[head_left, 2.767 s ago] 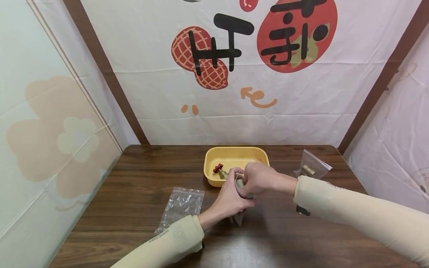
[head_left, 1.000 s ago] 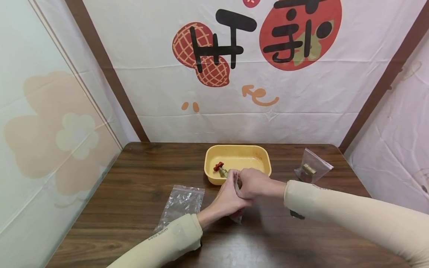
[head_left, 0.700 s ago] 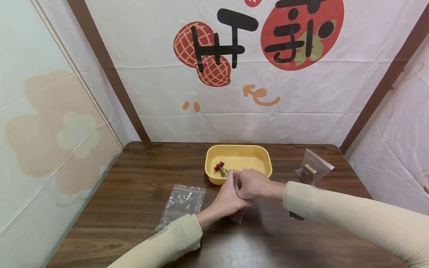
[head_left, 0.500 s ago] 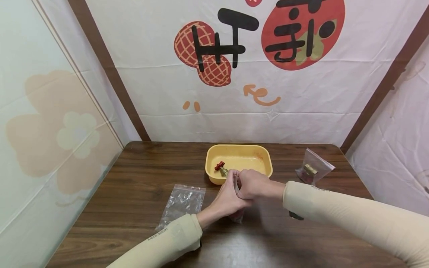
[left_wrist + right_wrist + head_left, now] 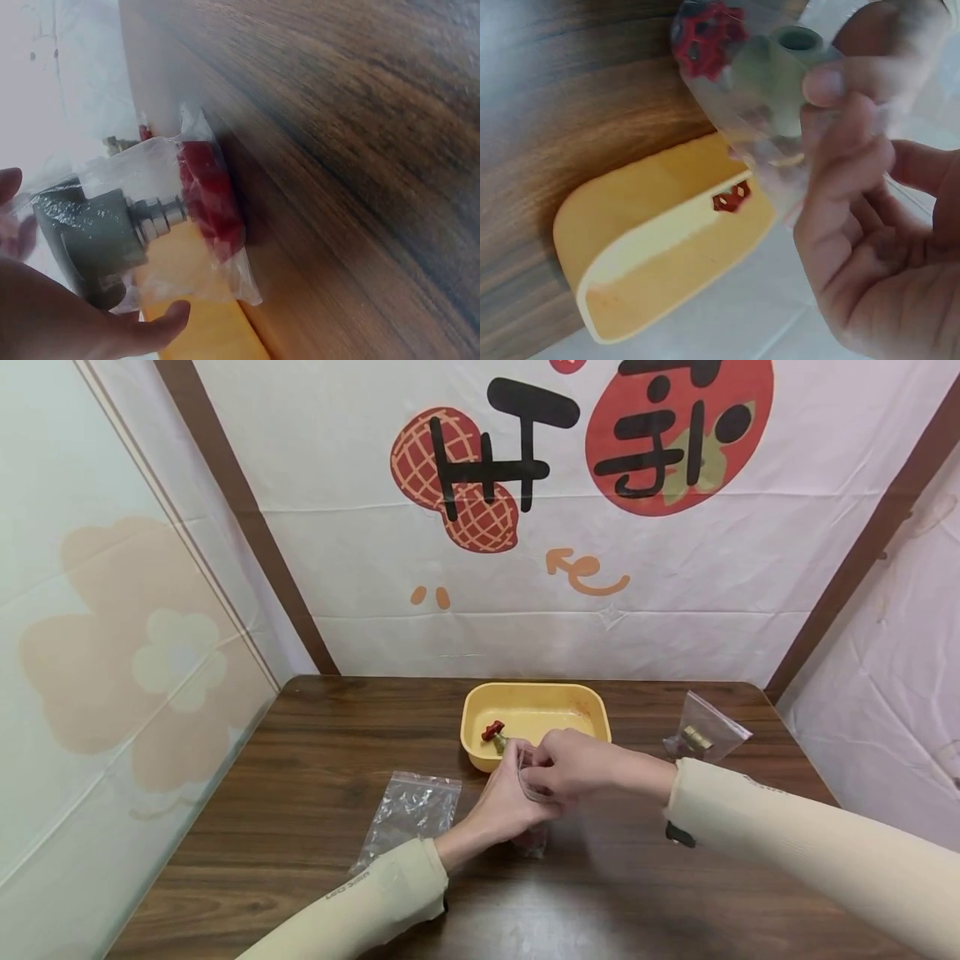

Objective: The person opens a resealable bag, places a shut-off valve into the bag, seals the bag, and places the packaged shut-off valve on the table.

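My left hand [image 5: 506, 797] holds a clear zip bag [image 5: 536, 845] upright by its top, over the table in front of the yellow tub. Inside the bag, in the left wrist view, sits a valve with a grey-green tee-shaped body [image 5: 101, 232] and a red handwheel [image 5: 211, 199] at the bottom. My right hand [image 5: 581, 762], its fingers bent, is right at the bag's mouth; whether it pinches the plastic I cannot tell. In the right wrist view, the body's round open end [image 5: 799, 39] shows through the bag beside the left thumb.
The yellow tub [image 5: 540, 697] at the back of the table [image 5: 337, 727] holds a brass valve with a red handwheel [image 5: 492, 731]. Flat on the left lies another clear zip bag [image 5: 414, 810]. A zip bag [image 5: 712, 731] with a brass fitting [image 5: 697, 739] lies back right.
Earlier the right fingers pressed down close against the left hand at the bag's mouth. Now the right hand has drawn up and slightly to the right, and the bag's mouth shows wider.
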A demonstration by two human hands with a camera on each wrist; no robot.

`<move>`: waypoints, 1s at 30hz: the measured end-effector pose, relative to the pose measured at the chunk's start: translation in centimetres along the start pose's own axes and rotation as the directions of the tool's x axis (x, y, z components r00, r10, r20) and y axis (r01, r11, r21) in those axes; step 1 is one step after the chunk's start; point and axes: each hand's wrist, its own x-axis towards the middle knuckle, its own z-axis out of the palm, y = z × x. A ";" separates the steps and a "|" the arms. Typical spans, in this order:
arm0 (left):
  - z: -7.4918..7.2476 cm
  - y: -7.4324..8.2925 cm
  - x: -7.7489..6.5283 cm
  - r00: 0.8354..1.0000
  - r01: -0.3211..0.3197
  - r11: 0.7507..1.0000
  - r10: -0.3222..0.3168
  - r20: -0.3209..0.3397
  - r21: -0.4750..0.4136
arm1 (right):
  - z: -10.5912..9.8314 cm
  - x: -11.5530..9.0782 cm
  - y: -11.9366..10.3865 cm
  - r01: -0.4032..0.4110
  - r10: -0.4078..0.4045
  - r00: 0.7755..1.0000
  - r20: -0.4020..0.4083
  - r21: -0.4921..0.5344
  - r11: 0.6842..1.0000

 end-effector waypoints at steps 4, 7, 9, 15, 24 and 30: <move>-0.8 -0.2 -0.2 0.999 -0.006 1.000 0.005 0.050 0.017 | -0.2 -1.1 -0.1 0.105 -0.107 0.994 0.036 0.042 0.994; -1.8 -0.1 0.0 0.991 0.000 0.999 -0.005 0.134 0.033 | -0.1 -1.8 0.3 0.212 -0.213 0.976 0.051 0.027 0.977; -2.5 0.2 0.2 0.978 0.023 0.999 -0.033 0.208 0.049 | 0.0 -2.2 0.7 0.256 -0.256 0.965 0.055 0.005 0.967; -4.5 1.0 0.7 0.920 0.014 0.988 -0.073 0.384 0.153 | 0.6 -2.9 2.0 0.322 -0.328 0.944 -0.033 -0.123 0.939; -5.9 0.9 0.6 0.919 -0.109 0.938 -0.031 0.393 0.328 | 1.3 -4.0 3.3 0.365 -0.427 0.885 -0.184 -0.292 0.884; -6.0 0.7 0.3 0.934 -0.151 0.911 0.005 0.357 0.384 | 1.5 -4.4 3.8 0.305 -0.371 0.899 -0.231 -0.278 0.911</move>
